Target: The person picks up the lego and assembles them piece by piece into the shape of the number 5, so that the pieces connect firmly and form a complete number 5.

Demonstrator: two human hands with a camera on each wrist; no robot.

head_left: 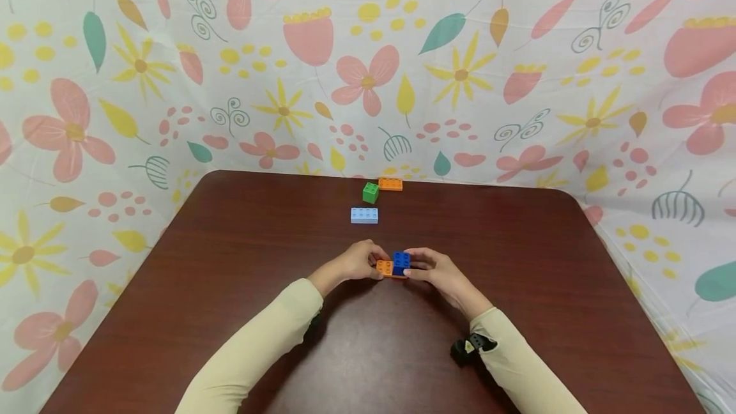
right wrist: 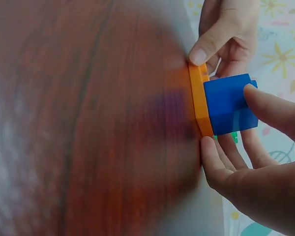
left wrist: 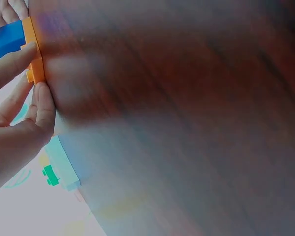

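A flat orange toy brick [head_left: 384,267] lies on the table in front of me, its left studs bare. On its right half stands a blue brick [head_left: 401,259], studs up; the right wrist view shows the blue brick [right wrist: 226,108] seated against the orange one [right wrist: 198,101]. My left hand [head_left: 359,262] pinches the orange brick's left end between thumb and fingers. With the thumb on its near face and fingers behind, my right hand [head_left: 441,275] holds the blue brick. One right fingertip is right at the orange brick's end.
Beyond my hands a light blue brick [head_left: 365,215] lies on the dark wooden table [head_left: 276,222]. Farther back are a green brick [head_left: 370,193] and another flat orange brick [head_left: 391,184], near the far edge. A floral cloth [head_left: 368,30] hangs behind the table.
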